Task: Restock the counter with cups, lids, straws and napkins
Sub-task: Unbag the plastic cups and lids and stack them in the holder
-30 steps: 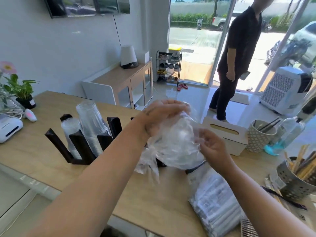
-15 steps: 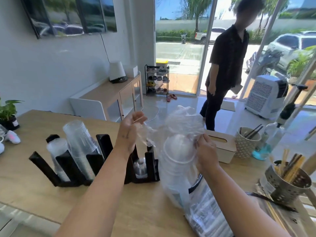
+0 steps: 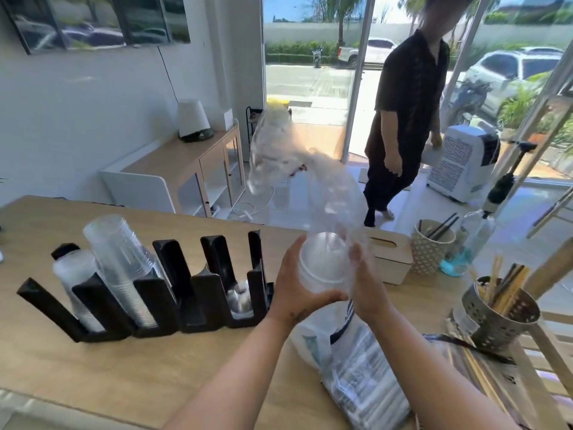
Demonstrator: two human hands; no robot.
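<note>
**Lid stack** (image 3: 322,262): translucent nested lids, upright at centre frame, gripped between left hand (image 3: 294,287) and right hand (image 3: 369,283).
**Plastic sleeve** (image 3: 279,156): clear (blurred), trails from the lids toward upper centre.
**Tall cup stack** (image 3: 124,259): clear, nested, leaning in the black rack (image 3: 173,293), lower left.
**Short cup stack** (image 3: 76,274): frosted, in the next slot to the left.
**Straw packet** (image 3: 366,383): clear bag of wrapped straws, flat on the counter (image 3: 155,367), lower centre-right.

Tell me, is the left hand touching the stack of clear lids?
Touching. The head view shows the left hand wrapped around the stack of clear lids, thumb curled across its front with no gap.
</note>
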